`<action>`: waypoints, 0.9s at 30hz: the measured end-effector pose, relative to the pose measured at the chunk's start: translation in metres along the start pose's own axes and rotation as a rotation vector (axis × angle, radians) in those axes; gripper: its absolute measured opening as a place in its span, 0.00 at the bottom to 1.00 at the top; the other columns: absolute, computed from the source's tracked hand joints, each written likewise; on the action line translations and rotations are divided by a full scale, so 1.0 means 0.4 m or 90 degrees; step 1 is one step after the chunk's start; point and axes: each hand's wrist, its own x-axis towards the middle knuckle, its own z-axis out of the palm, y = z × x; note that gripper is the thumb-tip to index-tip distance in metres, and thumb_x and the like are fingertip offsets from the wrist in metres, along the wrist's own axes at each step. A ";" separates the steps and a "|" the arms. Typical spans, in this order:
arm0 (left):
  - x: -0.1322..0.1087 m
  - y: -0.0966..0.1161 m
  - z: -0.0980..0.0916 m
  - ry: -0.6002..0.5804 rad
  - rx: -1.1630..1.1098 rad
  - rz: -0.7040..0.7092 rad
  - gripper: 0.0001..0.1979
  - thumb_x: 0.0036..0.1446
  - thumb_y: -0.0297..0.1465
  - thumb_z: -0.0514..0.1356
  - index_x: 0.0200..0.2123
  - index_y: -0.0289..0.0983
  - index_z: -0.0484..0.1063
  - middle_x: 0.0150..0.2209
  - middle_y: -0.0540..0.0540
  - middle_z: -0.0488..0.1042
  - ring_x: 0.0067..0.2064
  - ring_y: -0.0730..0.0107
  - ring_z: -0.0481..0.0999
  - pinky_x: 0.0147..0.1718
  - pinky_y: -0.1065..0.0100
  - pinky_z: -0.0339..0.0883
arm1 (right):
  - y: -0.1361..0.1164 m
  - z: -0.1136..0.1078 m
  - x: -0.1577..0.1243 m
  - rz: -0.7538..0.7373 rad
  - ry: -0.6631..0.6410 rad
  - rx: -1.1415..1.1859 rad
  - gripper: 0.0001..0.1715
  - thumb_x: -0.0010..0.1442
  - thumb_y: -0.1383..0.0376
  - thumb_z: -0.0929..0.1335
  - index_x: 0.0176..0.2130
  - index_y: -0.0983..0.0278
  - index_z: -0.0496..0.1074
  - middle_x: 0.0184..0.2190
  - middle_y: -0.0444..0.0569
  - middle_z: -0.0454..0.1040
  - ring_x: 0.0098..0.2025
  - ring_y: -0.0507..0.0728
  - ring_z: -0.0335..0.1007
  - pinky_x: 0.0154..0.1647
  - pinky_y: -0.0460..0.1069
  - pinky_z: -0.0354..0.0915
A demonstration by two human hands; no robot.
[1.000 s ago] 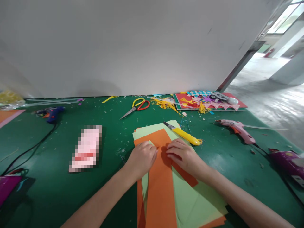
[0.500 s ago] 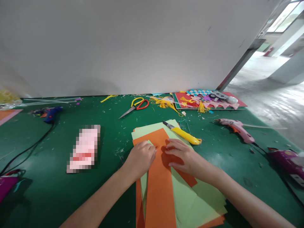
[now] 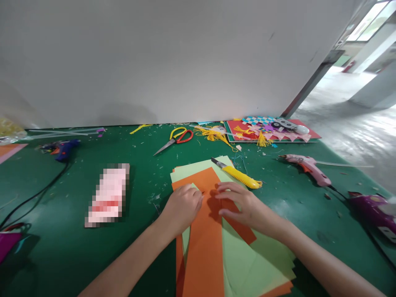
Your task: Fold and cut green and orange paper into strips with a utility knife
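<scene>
A stack of orange paper (image 3: 204, 243) and light green paper (image 3: 244, 260) lies on the green table (image 3: 142, 165) in front of me. My left hand (image 3: 182, 207) is curled on the top orange sheet near its far left corner, fingers pressed together on the paper. My right hand (image 3: 244, 204) rests beside it on the same sheet, fingers stretched out and slightly spread, pressing flat. A yellow utility knife (image 3: 238, 175) lies on the far right corner of the stack, just beyond my right hand.
Yellow and red scissors (image 3: 177, 138) lie further back. A pink glue gun (image 3: 309, 167) and a purple one (image 3: 371, 208) are at the right, a blue one (image 3: 63, 148) at the left. A red board with paper crafts (image 3: 272, 130) and yellow tassels (image 3: 215, 134) sit by the wall.
My right hand's fingers have spread and slid a little along the orange sheet. The left hand has hardly moved.
</scene>
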 end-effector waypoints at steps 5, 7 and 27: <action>0.001 0.003 -0.009 0.006 -0.003 -0.001 0.16 0.66 0.28 0.45 0.27 0.35 0.67 0.26 0.46 0.68 0.33 0.63 0.68 0.35 0.62 0.66 | 0.017 0.022 0.010 0.018 0.101 -0.019 0.09 0.56 0.75 0.66 0.32 0.62 0.72 0.34 0.49 0.71 0.39 0.57 0.68 0.40 0.53 0.66; 0.003 0.004 -0.013 0.011 -0.014 -0.003 0.16 0.66 0.28 0.46 0.27 0.36 0.66 0.26 0.47 0.68 0.33 0.64 0.68 0.35 0.63 0.66 | 0.017 0.030 0.012 0.018 0.093 -0.039 0.09 0.55 0.76 0.67 0.30 0.63 0.72 0.32 0.48 0.71 0.38 0.57 0.66 0.39 0.53 0.65; 0.005 0.003 -0.010 0.000 -0.007 -0.008 0.17 0.66 0.27 0.46 0.27 0.35 0.67 0.26 0.46 0.69 0.33 0.63 0.67 0.33 0.63 0.63 | 0.001 0.018 0.010 0.084 0.016 -0.080 0.18 0.51 0.69 0.72 0.43 0.62 0.69 0.41 0.51 0.69 0.45 0.62 0.63 0.48 0.58 0.64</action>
